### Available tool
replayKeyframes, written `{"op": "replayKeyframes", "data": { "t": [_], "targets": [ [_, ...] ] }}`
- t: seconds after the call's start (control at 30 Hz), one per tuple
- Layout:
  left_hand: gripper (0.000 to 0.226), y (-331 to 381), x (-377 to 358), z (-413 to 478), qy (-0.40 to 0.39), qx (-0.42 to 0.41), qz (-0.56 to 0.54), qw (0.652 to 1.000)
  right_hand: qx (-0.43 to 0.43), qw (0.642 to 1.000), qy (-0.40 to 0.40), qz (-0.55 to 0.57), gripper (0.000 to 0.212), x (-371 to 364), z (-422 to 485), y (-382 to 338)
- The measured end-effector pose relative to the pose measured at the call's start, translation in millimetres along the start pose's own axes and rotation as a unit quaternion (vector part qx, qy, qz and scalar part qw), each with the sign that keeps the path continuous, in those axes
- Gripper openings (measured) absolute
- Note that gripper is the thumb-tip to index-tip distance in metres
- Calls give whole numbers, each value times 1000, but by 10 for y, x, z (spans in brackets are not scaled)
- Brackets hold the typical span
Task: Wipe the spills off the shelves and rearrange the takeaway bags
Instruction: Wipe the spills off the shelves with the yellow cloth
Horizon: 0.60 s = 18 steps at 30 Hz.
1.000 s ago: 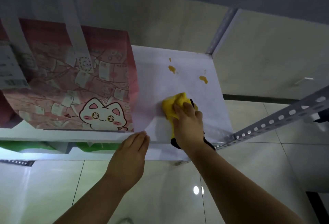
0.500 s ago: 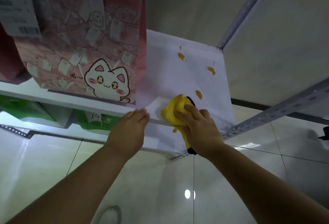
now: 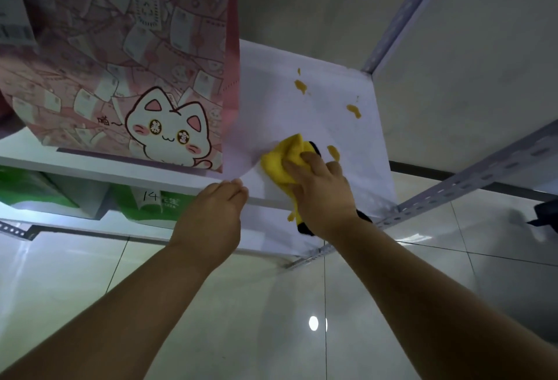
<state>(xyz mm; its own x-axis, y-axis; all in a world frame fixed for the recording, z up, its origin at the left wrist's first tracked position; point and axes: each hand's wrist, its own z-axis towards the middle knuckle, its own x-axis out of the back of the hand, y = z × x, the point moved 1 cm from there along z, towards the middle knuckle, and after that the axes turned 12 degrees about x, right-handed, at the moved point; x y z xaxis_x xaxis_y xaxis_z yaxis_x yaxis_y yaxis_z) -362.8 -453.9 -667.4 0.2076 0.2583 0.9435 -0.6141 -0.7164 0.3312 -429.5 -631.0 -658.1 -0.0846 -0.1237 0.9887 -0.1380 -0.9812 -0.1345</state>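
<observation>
We are in the wiping step, on the right end of the upper shelf [image 3: 326,56]. Our right hand [image 3: 320,189] presses the yellow cloth [image 3: 280,159] onto the white surface near the front edge. Its fingers [image 3: 305,159] lie spread and nearly flat on top of the cloth, pushing down rather than clutching, and a black-edged tail of the cloth trails under the wrist. Our left hand [image 3: 211,216] is at the shelf's front lip, just beside the cloth. Its fingers are bent there, but we cannot tell whether they hook the edge or only lean on it. Three orange spills are not yet wiped: one [image 3: 333,151] just beside the cloth, one [image 3: 354,110] near the right side, and one [image 3: 300,86] further back. We judge the next move calls for sliding the cloth right and back over each blob with steady pressure, lifting the mess away rather than smearing it. The pink takeaway bag [image 3: 136,77] stands upright on the same shelf, left of the cloth, and is not yet rearranged. Its cartoon cat [image 3: 169,129] has 喵~ written beside it and what look like 暴 and 富 in its eyes. The receipt [image 3: 15,26] on the bag is too blurred to read. Below, a green bag [image 3: 133,207] carries a handwritten 14 [image 3: 150,196], and its other print is unclear.
</observation>
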Motion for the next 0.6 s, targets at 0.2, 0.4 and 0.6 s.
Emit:
{"op": "replayKeyframes", "data": {
  "t": [0.2, 0.4, 0.6],
  "targets": [
    [34, 136, 64, 63, -31, -19, 76, 996, -51, 998, -18, -16, 43, 125, -383, 326],
    [27, 371, -2, 276, -9, -63, 47, 997, -315, 949, 23, 12, 39, 107, -44, 614],
    [30, 300, -113, 521, -42, -74, 79, 993, -269, 963, 23, 6, 45, 71, 403, 518]
  ]
}}
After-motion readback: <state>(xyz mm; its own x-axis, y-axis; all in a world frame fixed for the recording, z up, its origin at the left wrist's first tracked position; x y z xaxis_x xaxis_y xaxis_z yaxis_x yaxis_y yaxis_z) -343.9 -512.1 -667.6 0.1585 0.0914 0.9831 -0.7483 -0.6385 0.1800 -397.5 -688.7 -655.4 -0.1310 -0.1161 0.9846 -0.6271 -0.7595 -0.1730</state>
